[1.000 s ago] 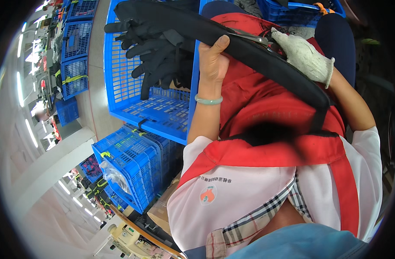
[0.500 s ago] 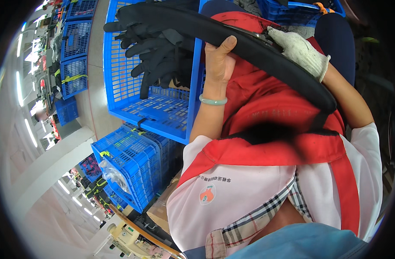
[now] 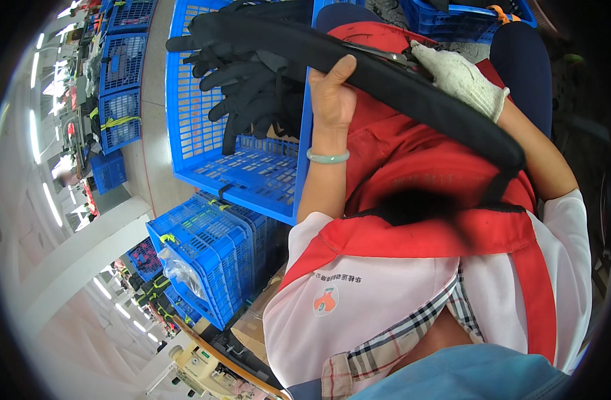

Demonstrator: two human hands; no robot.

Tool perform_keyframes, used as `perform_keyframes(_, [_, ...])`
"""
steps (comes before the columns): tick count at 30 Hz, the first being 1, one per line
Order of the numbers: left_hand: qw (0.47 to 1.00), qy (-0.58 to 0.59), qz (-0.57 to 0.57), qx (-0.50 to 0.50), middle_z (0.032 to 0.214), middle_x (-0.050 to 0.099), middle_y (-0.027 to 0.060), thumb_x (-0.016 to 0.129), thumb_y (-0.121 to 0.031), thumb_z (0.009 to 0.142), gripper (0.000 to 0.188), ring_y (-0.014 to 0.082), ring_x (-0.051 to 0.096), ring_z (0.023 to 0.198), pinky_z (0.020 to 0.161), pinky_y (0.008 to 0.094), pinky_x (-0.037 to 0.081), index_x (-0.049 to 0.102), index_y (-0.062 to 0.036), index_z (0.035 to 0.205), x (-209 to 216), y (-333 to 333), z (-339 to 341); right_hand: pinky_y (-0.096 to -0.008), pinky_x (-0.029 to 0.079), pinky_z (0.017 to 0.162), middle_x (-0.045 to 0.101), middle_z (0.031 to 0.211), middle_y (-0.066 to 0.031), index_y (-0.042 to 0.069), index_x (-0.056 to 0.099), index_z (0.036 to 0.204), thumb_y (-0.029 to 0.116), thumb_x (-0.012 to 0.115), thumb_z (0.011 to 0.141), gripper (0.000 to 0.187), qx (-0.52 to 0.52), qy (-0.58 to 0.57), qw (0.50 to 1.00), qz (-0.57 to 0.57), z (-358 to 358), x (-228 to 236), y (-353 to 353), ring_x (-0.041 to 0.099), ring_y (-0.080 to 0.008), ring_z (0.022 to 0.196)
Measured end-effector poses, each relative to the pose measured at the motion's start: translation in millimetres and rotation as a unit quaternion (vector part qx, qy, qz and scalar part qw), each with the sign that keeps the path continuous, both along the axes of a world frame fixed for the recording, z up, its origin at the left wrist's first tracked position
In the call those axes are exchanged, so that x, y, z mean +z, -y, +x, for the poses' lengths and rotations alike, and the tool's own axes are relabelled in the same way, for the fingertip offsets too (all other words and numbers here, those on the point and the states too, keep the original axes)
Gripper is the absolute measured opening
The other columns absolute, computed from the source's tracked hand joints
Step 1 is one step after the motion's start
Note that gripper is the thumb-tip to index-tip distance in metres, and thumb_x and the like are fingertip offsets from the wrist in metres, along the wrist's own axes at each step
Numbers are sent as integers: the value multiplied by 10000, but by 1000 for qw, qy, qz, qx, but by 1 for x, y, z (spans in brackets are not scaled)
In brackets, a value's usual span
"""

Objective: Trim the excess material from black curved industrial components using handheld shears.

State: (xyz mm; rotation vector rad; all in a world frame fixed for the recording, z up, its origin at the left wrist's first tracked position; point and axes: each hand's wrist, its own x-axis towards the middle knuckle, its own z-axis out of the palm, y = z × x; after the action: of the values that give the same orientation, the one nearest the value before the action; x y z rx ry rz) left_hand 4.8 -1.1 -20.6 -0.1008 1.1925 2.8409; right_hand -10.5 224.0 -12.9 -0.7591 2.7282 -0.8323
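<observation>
A long black padded strap (image 3: pixel 412 92) runs across my lap, from over the blue crate down to the right. My left hand (image 3: pixel 332 93), bare with a pale bangle at the wrist, grips its near edge, thumb on top and fingers hidden beneath. On the far side of the strap, my right hand (image 3: pixel 460 79) wears a white knit glove and is closed. From its fingers a thin metal tool (image 3: pixel 384 55) that looks like scissors points left along the strap's far edge; the strap partly covers it.
A blue plastic crate (image 3: pixel 235 183) stands at my left, with several black padded pieces (image 3: pixel 255 87) piled inside. Below it are stacked blue crates (image 3: pixel 202 250). Another blue crate (image 3: pixel 452 25) lies beyond my knees. A sewing machine (image 3: pixel 199 363) shows at lower left.
My left hand has shifted slightly left and nearer along the strap's edge. The strap's right end has dipped a little. My gloved right hand has barely moved.
</observation>
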Motion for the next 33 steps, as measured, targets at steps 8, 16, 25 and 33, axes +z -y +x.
perform_keyframes(8, [1000,-24,-1,-10,1011,654,61,690,15,810,306,213,634,952,906,376,516,602,-60,1094,-7,-4,3,-462,481,717,632,924,-225,17,541,1108,220,608,843,340,31,11,995,-93,-5,-7,0,621,-389,896])
perform_keyframes(16, [1000,-26,17,3,1002,650,68,697,-6,815,275,204,633,942,900,369,523,611,-49,1074,-2,12,-9,-453,483,754,625,932,-236,8,533,1132,245,592,871,356,-6,-55,995,-82,1,-32,2,615,-403,906])
perform_keyframes(25, [999,-19,3,25,971,632,45,696,51,795,305,179,621,895,868,324,510,590,-52,1062,0,7,-5,-458,489,760,635,908,-219,13,504,1167,264,593,867,401,4,-15,999,-29,-6,-1,10,623,-397,892])
perform_keyframes(33, [1000,4,24,6,982,638,43,714,31,790,323,185,625,912,869,331,514,590,-56,1075,-2,4,1,-452,469,705,627,864,-216,22,537,1111,311,610,868,384,20,4,996,-84,-5,-2,8,618,-393,834])
